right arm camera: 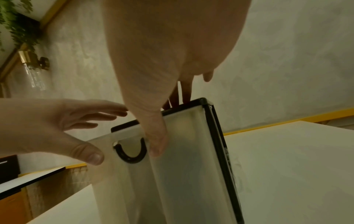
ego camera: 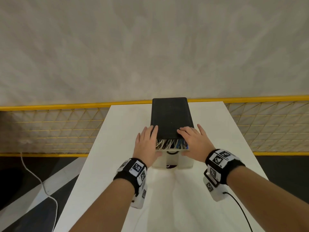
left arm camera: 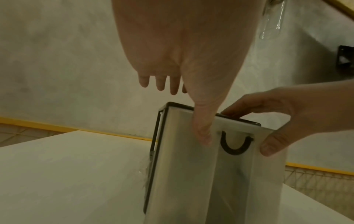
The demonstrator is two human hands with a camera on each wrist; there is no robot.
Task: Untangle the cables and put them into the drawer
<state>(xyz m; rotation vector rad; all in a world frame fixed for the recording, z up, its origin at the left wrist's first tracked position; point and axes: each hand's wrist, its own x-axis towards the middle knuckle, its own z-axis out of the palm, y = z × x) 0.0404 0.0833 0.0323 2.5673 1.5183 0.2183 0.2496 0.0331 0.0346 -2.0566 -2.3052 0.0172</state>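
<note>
A small drawer unit with a black top stands on the white table. Its top drawer is out a short way, and white, blue and dark cables lie packed inside. My left hand and right hand flank the opening, fingers laid straight on the black top. Both thumbs press the white drawer front beside the black U-shaped handle: the left thumb to its left, the right thumb to its right. Neither hand holds a cable.
A second handle shows lower on the unit's front. A yellow-framed mesh fence runs behind and beside the table. A white cord trails on the dark floor at left. A black lead hangs from my right wrist.
</note>
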